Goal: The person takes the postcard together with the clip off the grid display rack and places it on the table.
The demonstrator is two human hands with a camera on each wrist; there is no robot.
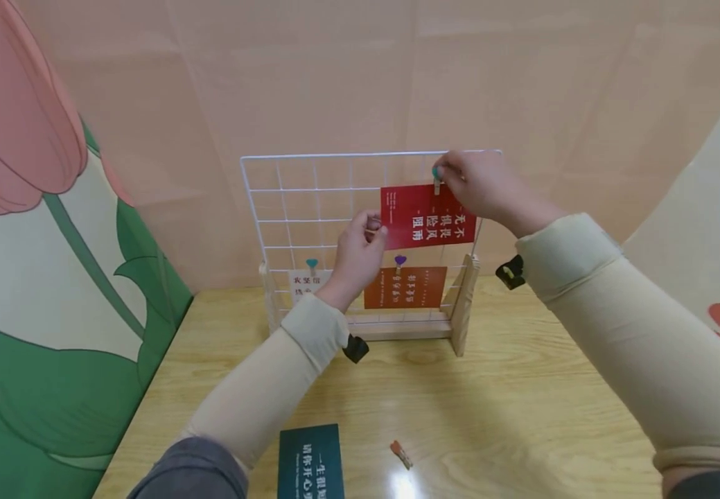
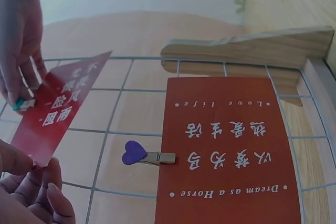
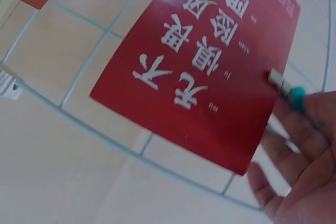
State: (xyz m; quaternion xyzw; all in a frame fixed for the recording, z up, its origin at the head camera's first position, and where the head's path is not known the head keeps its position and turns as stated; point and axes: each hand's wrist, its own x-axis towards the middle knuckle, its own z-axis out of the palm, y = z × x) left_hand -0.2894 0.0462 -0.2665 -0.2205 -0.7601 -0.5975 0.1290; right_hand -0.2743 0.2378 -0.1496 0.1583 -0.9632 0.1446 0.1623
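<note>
A red card [image 1: 418, 222] with white characters is held against the upper right of a white wire grid [image 1: 335, 189]. My left hand [image 1: 360, 253] pinches the card's lower left edge between thumb and fingers. At the card's top edge, my right hand [image 1: 475, 184] pinches a small wooden clothespin [image 3: 286, 88] with a teal top. The clothespin's tip overlaps the card's edge in the right wrist view. Below, an orange-red card [image 2: 226, 150] hangs on the grid from a clothespin with a purple heart [image 2: 134, 152]. My left hand partly hides a white card [image 1: 303, 283] under a teal-heart clothespin [image 1: 312, 263].
The grid stands in a wooden base [image 1: 397, 331] with upright side pieces [image 1: 464, 305], on a wood-grain table [image 1: 553, 388]. Nearer me lie a dark green card [image 1: 311, 461] and a clothespin with an orange-red top [image 1: 400, 454]. A flower-printed panel [image 1: 85, 277] borders the table's left.
</note>
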